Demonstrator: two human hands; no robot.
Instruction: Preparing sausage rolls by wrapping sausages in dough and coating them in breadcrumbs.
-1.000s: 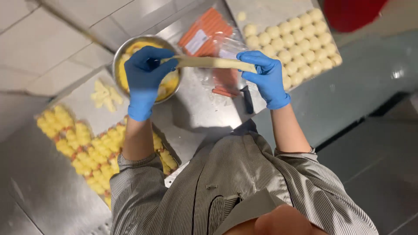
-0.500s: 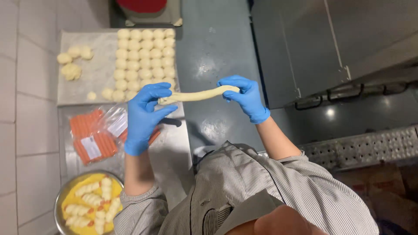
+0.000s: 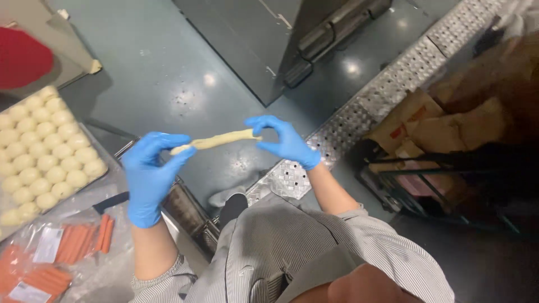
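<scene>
- The left hand [image 3: 147, 178], in a blue glove, has its grip pinched closed on one end of a pale dough strip [image 3: 216, 141]; thumb and forefinger meet around the tip.
- The right hand [image 3: 285, 141], also in a blue glove, pinches the other end of the strip between thumb and fingertips, the remaining fingers curled loosely.
- The dough strip hangs stretched between the two hands in mid-air, out over the floor, past the bench edge, and sags a little along its length.
- The floor [image 3: 168, 73] is dark grey-green, smooth and glossy, with bright spots of reflected light.
- A perforated metal grating [image 3: 365, 106] runs diagonally across the floor from the upper right toward the person's feet.
- A dark metal cabinet [image 3: 269, 39] stands beyond the hands, its base meeting the floor.
- At the left lies the steel bench [image 3: 140, 247]; on it sits a tray [image 3: 98, 178] packed with rows of pale round dough balls [image 3: 39, 151].
- Nearer the person, clear plastic bags of orange sausages [image 3: 73, 244] lie on the bench.
- A red rounded object [image 3: 22, 56] shows at the top left corner.
- Brown cardboard boxes [image 3: 415, 123] are stacked on a dark wire rack at the right.
- The person wears a grey striped shirt [image 3: 292, 247].
</scene>
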